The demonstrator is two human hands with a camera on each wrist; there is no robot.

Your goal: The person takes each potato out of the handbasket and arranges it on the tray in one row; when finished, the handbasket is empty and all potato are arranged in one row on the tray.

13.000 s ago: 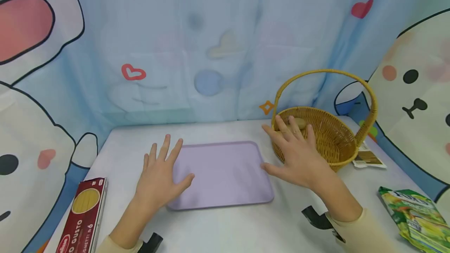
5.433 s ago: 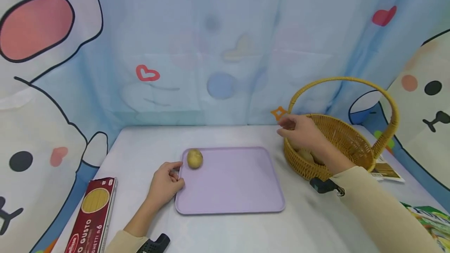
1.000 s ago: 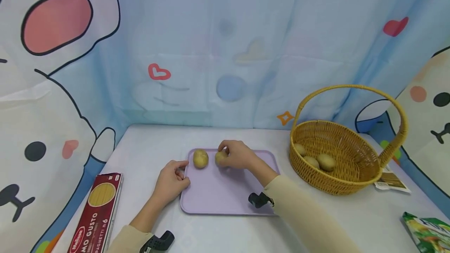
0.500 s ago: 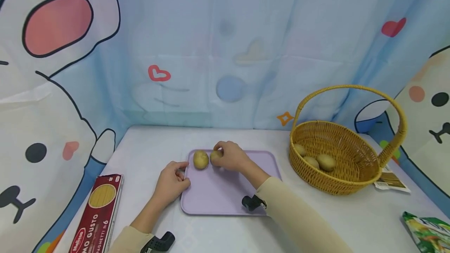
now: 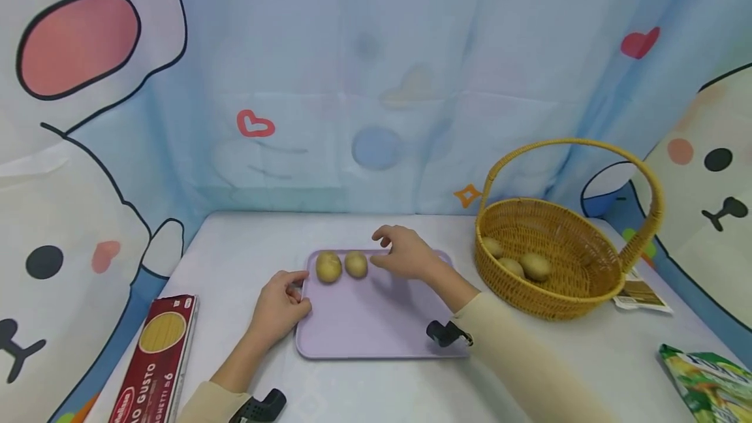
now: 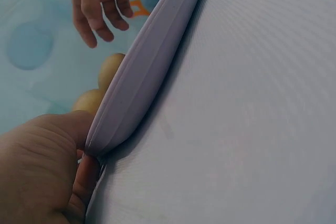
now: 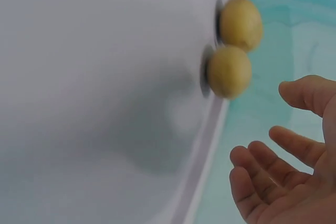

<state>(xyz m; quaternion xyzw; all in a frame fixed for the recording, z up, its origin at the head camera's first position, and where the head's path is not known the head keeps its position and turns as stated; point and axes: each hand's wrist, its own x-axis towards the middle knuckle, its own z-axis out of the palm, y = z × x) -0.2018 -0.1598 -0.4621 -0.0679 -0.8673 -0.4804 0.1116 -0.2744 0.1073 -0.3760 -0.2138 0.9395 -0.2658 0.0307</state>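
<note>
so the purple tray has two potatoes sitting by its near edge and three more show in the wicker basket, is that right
Not the near edge: the head view shows the left potato and right potato by the far edge of the purple tray. Three more potatoes do show in the wicker basket.

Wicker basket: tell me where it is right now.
In the head view, the wicker basket stands at the table's back right, just right of the purple tray, with three potatoes inside.
</note>
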